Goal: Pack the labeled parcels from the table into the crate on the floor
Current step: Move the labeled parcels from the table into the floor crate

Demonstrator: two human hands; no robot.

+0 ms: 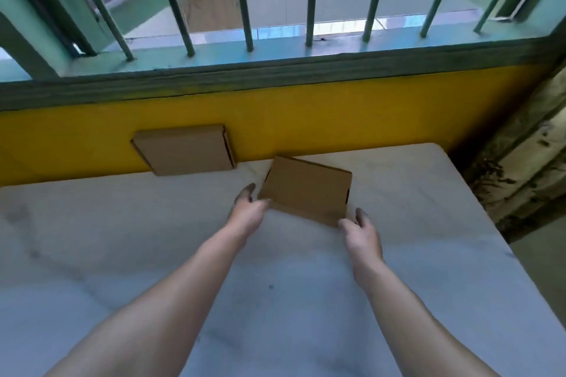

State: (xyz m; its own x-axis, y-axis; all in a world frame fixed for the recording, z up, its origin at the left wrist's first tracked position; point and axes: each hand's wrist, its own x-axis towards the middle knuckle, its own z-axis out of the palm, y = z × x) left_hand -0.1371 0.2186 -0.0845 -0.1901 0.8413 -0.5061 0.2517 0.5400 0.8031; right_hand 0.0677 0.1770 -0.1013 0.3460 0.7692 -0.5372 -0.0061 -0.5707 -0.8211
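Soft daylight comes through the green-barred window (309,3) ahead; the pale marbled counter (122,239) is evenly lit, shadows faint. Bars bow at the edges; slight blur throughout.

The table (128,242) has a white top veined with faint grey like marble, marked by a few dark smudges and specks, and its far right corner is rounded. At its far edge one flat brown cardboard parcel (183,150) stands tilted against the yellow wall (337,119) behind. Just to its right and a little nearer, a second brown parcel (306,190) lies on the top, turned askew, with one corner reaching the table's far edge.
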